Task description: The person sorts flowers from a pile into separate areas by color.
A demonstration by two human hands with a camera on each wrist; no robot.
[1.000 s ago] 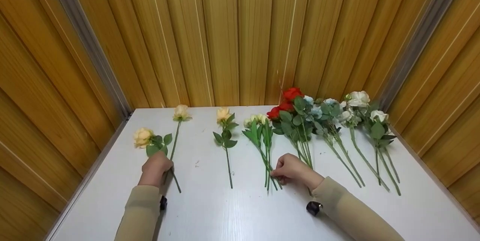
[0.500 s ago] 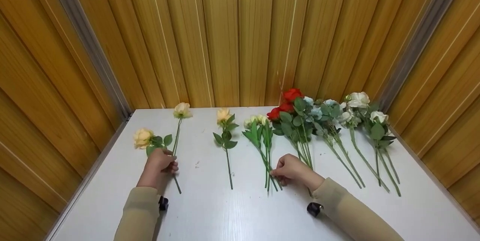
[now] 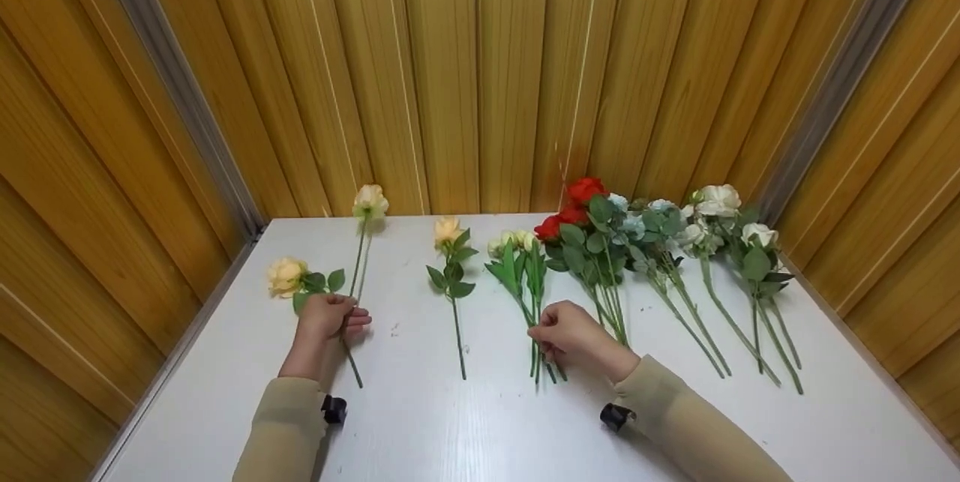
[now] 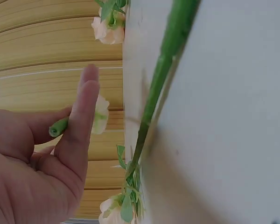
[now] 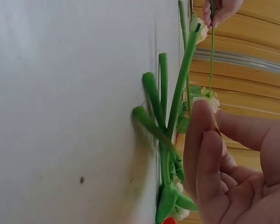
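My left hand (image 3: 328, 315) pinches the stem of a pale peach rose (image 3: 370, 201), whose bloom stands raised near the table's back edge. In the left wrist view the cut stem end (image 4: 59, 127) pokes out between thumb and fingers, with the other fingers straight. Another peach rose (image 3: 286, 276) lies under this hand, its stem crossing below. My right hand (image 3: 574, 336) is loosely curled just above the crossed green stems of small cream tulips (image 3: 517, 264). From the right wrist, nothing shows between its fingertips (image 5: 203, 109), and the tulip stems (image 5: 151, 93) lie beside them.
A third peach rose (image 3: 453, 272) lies between the hands on the white table (image 3: 420, 429). Right of the tulips lie red roses (image 3: 585, 188), pale blue flowers (image 3: 634, 223) and white roses (image 3: 718, 199). Wood-look panels (image 3: 506, 77) enclose the back and sides.
My left hand has picked up the one rose, raising its bloom and shifting slightly right. The right hand has come off the tulip stems, moving slightly up and left.
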